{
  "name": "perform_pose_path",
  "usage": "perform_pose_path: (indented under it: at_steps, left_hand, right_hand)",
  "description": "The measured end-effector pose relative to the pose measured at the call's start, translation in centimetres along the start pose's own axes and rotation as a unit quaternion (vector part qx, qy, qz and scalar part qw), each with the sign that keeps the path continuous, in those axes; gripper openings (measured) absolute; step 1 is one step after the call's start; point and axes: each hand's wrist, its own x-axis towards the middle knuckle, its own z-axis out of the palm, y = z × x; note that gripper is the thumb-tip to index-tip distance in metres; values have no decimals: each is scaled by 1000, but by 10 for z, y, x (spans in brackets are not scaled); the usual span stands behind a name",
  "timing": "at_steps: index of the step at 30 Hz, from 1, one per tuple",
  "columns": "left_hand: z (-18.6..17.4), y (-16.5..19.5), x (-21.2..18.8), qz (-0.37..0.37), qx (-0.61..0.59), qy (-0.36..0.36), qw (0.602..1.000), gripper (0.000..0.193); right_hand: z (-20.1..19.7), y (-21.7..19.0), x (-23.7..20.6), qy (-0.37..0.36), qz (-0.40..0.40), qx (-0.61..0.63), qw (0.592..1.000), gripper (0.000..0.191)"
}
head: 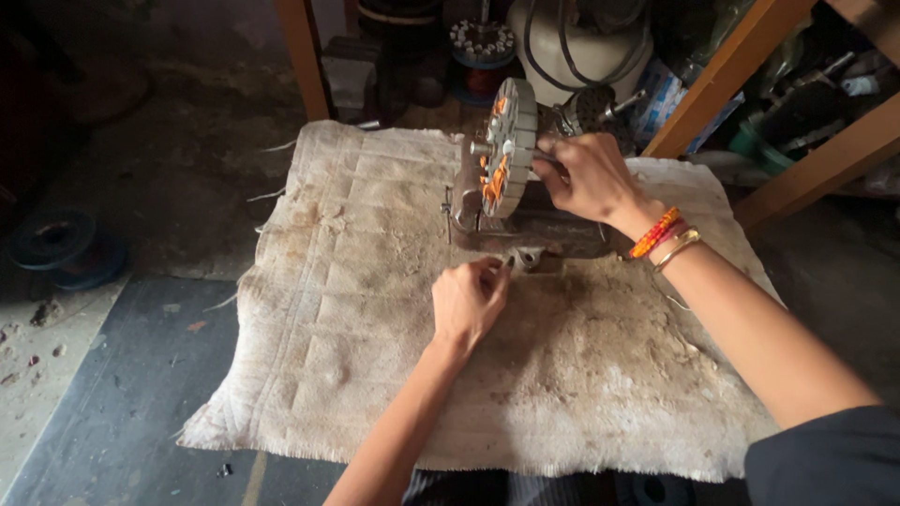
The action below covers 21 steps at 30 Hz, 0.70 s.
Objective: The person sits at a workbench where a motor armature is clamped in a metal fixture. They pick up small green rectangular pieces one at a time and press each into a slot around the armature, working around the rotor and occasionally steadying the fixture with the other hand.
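Observation:
A small metal winding machine (511, 220) stands on a worn burlap cloth (375, 328). On its spindle, on edge, sits a round grey stator disc (507, 145) with orange windings. My right hand (586, 173), with orange and metal bangles at the wrist, grips the far side of the machine just behind the disc. My left hand (469, 300) pinches the small metal crank handle (523, 258) at the machine's near base. What lies under the right palm is hidden.
Wooden table legs (302, 56) and a slanted wooden frame (727, 75) stand behind the cloth. A white round appliance with cables (581, 37), another stator (482, 42) and cluttered parts sit at the back. A dark wire spool (58, 245) lies on the floor at left.

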Motion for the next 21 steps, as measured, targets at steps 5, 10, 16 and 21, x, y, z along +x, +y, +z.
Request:
perform_pose_path:
  at_steps: [5,10,16,21]
  left_hand:
    - [-27,0,3,-15,74,51,996,28]
    - [-59,1,53,184,75,97,975,99]
    - [-70,21,97,207,-82,-64,973,122]
    - [-75,31,100,226,12,-76,971,106]
  right_hand:
    - [0,3,0,-26,34,0,999,11]
    - [1,4,0,-4,18,-9,1000,13]
    - [4,4,-4,18,8,-8,1000,13]
    - [6,4,-6,17,21,-16,999,15]
